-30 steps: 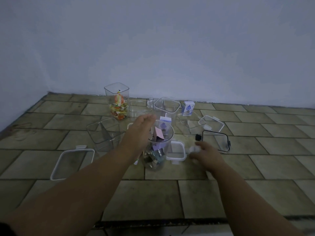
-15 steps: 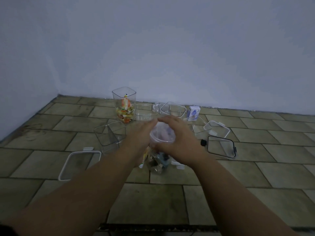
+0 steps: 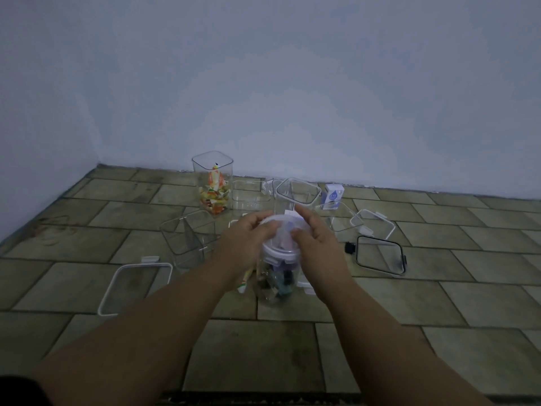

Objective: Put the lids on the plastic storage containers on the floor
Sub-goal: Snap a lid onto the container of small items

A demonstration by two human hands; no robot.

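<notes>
Evidently both hands, left hand (image 3: 248, 234) and right hand (image 3: 314, 238), clasp the round lid (image 3: 281, 230) from opposite sides, centring it over the jar (image 3: 276, 276) directly beneath, likely so its clips meet the rim evenly.

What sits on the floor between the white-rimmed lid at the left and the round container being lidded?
In the head view, an empty clear square container stands between the white-rimmed lid and the round container.

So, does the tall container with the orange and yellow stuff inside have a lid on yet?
No, the tall container by the wall stands open at the top, with no lid on its rim.
</notes>
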